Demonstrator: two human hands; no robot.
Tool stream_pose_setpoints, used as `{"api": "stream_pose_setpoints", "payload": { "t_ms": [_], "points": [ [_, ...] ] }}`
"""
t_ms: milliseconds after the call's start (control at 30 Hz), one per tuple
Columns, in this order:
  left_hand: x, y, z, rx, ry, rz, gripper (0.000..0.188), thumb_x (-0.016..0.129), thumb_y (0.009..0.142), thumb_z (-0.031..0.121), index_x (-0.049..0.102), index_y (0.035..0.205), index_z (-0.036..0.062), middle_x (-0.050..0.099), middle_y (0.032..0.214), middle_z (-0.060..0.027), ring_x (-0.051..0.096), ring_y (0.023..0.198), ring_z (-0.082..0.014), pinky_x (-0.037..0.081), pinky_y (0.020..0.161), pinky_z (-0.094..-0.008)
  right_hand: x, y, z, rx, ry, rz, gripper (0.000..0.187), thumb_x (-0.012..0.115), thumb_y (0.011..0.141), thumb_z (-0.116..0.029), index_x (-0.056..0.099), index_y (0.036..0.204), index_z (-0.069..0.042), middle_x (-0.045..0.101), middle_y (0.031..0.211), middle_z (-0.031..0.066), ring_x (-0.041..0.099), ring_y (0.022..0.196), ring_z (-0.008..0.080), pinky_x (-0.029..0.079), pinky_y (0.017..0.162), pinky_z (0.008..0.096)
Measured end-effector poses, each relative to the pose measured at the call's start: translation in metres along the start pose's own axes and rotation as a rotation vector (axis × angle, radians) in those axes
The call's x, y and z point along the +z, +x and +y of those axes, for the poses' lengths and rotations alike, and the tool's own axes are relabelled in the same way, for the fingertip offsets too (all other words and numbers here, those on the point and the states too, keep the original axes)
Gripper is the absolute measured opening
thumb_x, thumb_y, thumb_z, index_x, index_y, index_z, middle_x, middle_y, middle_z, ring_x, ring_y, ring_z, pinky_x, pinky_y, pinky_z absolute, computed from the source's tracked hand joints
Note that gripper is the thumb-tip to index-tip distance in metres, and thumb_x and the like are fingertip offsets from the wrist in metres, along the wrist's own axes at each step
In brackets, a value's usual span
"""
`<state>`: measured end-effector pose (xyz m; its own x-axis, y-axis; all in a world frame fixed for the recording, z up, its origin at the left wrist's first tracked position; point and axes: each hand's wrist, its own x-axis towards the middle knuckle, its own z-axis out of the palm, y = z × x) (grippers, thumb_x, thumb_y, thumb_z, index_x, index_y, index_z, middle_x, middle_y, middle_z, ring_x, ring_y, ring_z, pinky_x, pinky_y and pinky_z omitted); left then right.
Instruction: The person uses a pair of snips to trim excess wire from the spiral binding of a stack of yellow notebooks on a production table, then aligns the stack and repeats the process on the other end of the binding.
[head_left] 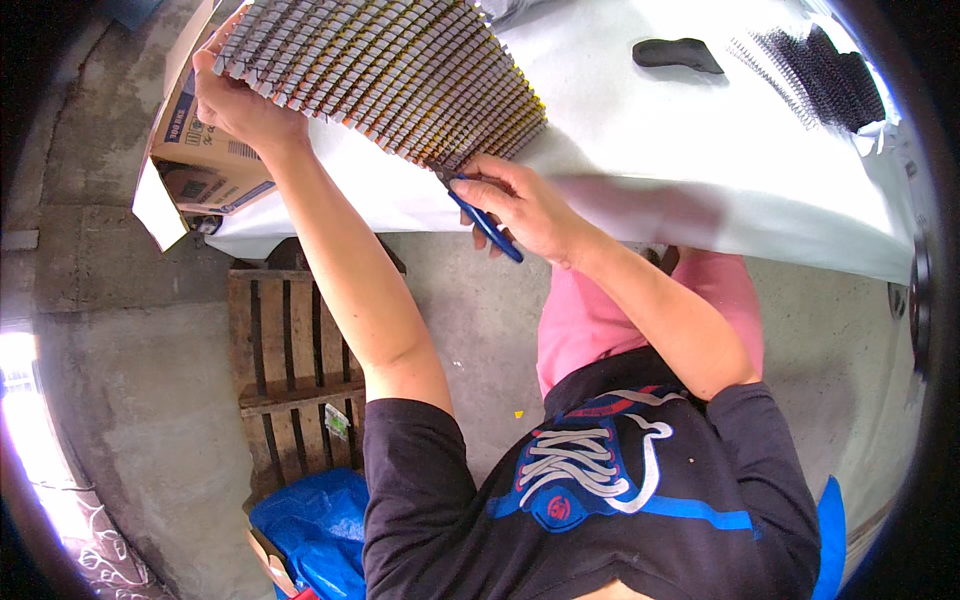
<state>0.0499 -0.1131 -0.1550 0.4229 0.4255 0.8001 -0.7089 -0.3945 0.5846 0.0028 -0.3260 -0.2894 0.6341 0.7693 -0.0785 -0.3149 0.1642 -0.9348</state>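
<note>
A large sheet made of many small grey pieces in rows, with yellow and orange edges (385,75), is held up above the white-covered table. My left hand (245,108) is closed on the sheet's left edge, its fingers partly hidden behind it. In my right hand (530,208) is a pair of blue-handled pliers (492,234), gripped by the handles. The pliers' dark jaws touch the sheet's near lower edge. Whether the jaws are closed on a piece is too small to tell.
The white-covered table (600,120) bears a dark flat, sole-shaped object (678,55) and a bundle of black spiky strips (825,80). An open cardboard box (210,155) stands at the left. Below are a wooden slatted crate (290,340) and a blue plastic bag (315,520).
</note>
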Motion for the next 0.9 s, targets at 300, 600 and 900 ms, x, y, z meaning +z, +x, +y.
{"api": "stream_pose_setpoints", "payload": {
  "t_ms": [300, 600, 900],
  "points": [
    [0.003, 0.001, 0.000, -0.007, -0.016, -0.001, 0.045, 0.025, 0.091, 0.029, 0.060, 0.089, 0.0019, 0.067, 0.090, -0.0142, 0.068, 0.080, -0.0227, 0.060, 0.067, -0.0385, -0.014, -0.006, 0.027, -0.741, -1.119, 0.531, 0.030, 0.063, 0.084, -0.028, 0.056, 0.109, -0.013, 0.054, 0.101, 0.0080, 0.056, 0.091, 0.0255, 0.042, 0.078, 0.0393],
    [0.004, 0.002, -0.004, 0.027, -0.069, 0.014, 0.053, 0.032, 0.094, 0.038, 0.062, 0.098, -0.0064, 0.067, 0.089, -0.0155, 0.066, 0.076, -0.0219, 0.056, 0.070, -0.0344, -0.015, 0.005, 0.022, -0.889, -1.322, 0.532, 0.030, 0.064, 0.083, -0.029, 0.057, 0.109, -0.015, 0.051, 0.099, 0.0060, 0.055, 0.092, 0.0214, 0.042, 0.078, 0.0384],
    [0.002, 0.000, -0.002, 0.026, 0.018, -0.001, 0.041, 0.026, 0.091, 0.030, 0.059, 0.089, 0.0045, 0.065, 0.091, -0.0111, 0.067, 0.080, -0.0213, 0.060, 0.067, -0.0352, -0.005, -0.002, 0.001, -0.005, -0.170, 0.057, 0.023, 0.059, 0.089, -0.022, 0.056, 0.106, -0.006, 0.058, 0.082, 0.0114, 0.059, 0.071, 0.0305, 0.046, 0.064, 0.0373]
  ]
}}
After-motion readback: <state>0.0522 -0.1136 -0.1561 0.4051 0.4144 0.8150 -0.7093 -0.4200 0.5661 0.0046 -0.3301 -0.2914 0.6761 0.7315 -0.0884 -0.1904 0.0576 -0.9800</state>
